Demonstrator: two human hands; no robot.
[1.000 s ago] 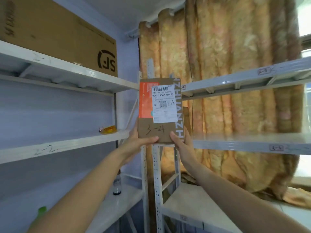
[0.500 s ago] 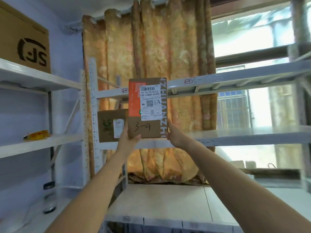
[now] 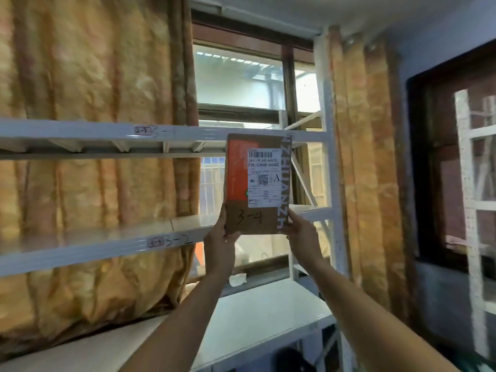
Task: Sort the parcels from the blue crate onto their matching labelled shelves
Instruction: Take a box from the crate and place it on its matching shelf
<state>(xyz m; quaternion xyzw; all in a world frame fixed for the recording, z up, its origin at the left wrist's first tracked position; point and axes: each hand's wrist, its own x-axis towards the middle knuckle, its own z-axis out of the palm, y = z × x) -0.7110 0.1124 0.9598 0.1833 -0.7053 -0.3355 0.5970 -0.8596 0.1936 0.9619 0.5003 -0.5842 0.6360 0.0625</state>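
- We hold 1 parcel (image 3: 255,183) up in front of the rack, upright, with its printed label facing us and "3-4" written by hand on the lower part.
- Our left hand (image 3: 218,242) grips the lower left corner: the thumb lies on the front face and the fingers (image 3: 222,224) go up along the left edge.
- Our right hand (image 3: 303,234) holds the lower right edge, with the fingers curled round it. Both hands are closed on the parcel, and it touches no shelf.
- Behind the parcel we can read 2 marks: the upper shelf (image 3: 107,131) says 3-1 and the middle shelf (image 3: 107,247) says 3-2. Neither one matches 3-4.
- The lower shelf (image 3: 268,312) has a small tag on its front edge, but it is too blurred to read.
- We judge that this parcel is in the middle of its sorting: it is picked up and its number is readable, but the right place is not yet found. Most likely shelf 3-4 is lower on this rack, out of view.
- The blue crate is not in view, so we cannot tell how many parcels remain.
- A curtain (image 3: 80,183) and a window (image 3: 241,84) are behind the rack.
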